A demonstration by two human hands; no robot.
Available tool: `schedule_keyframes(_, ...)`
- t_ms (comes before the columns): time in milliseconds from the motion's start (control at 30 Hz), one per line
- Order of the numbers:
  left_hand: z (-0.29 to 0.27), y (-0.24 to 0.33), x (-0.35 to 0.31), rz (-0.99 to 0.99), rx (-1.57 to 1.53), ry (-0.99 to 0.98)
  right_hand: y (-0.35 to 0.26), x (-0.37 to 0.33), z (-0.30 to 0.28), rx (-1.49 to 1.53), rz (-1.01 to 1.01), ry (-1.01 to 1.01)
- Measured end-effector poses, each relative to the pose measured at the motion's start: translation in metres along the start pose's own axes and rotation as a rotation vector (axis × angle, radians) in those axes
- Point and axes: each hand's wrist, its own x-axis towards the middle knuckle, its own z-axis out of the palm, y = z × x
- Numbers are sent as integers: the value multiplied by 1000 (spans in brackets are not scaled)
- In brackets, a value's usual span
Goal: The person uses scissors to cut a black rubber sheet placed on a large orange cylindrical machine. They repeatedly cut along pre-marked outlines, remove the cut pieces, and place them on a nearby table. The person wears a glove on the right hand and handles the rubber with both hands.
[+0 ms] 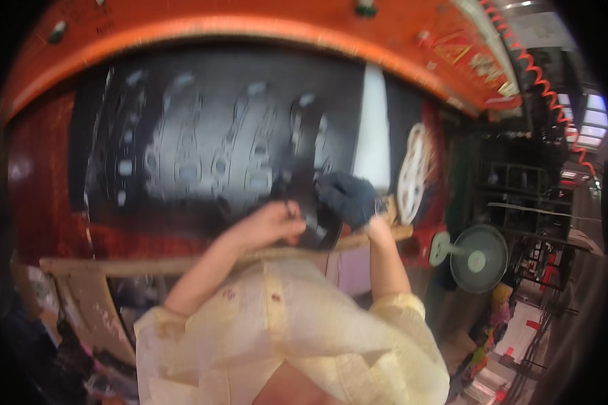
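Note:
A black sheet (209,145) with rows of cut outlines and small pale openings covers most of the red work surface in front of me. Bare and closed, my left hand (277,224) pinches the lower end of a dark cut piece (305,196) near the sheet's front edge. My right hand (348,198), in a dark blue glove, has its fingers bent together at the right side of that piece. Blur hides the piece's exact outline and the fingertips.
Right of the sheet lie a white strip (373,128) and a white looped frame-like piece (414,172). A curved orange machine body (250,27) spans the far side. A wooden edge (162,265) runs along the near side. A fan (478,258) stands at right, below a red coiled hose (544,84).

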Motion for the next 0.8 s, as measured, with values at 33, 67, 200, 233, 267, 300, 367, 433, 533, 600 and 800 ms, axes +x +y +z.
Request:
schedule_keyframes(33, 3, 4, 2, -10, 12, 6, -12, 3, -15, -8, -13, 78)
schedule_keyframes(67, 8, 7, 2, 15, -26, -2, -25, 10, -26, 170, 106, 157)
schedule_keyframes(200, 10, 8, 12, -72, -68, -26, -69, 45, -98, 328, -276, 562)
schedule_keyframes(233, 11, 7, 12, -61, -63, -31, -82, 71, -117, 94, -447, 721)
schedule_keyframes(267, 9, 5, 12, -61, -35, -31, -94, 95, -137, 95, -507, 776)
schedule_keyframes(300, 7, 3, 13, -49, -15, -34, -109, 119, -160, -51, -528, 851)
schedule_keyframes(367, 3, -1, 14, -27, 68, -43, -132, 164, -193, -285, -463, 944)
schedule_keyframes(433, -2, -5, 13, -9, 111, -48, -151, 210, -222, -560, -298, 981)
schedule_keyframes(533, -2, -8, 14, -2, 119, -50, -157, 265, -256, -849, 43, 701)
schedule_keyframes(600, 1, -8, 15, 1, -5, -37, -139, 288, -275, -988, 6, 747)
schedule_keyframes(800, 5, -13, 17, 59, -244, -15, -114, 279, -290, -749, -174, 734)
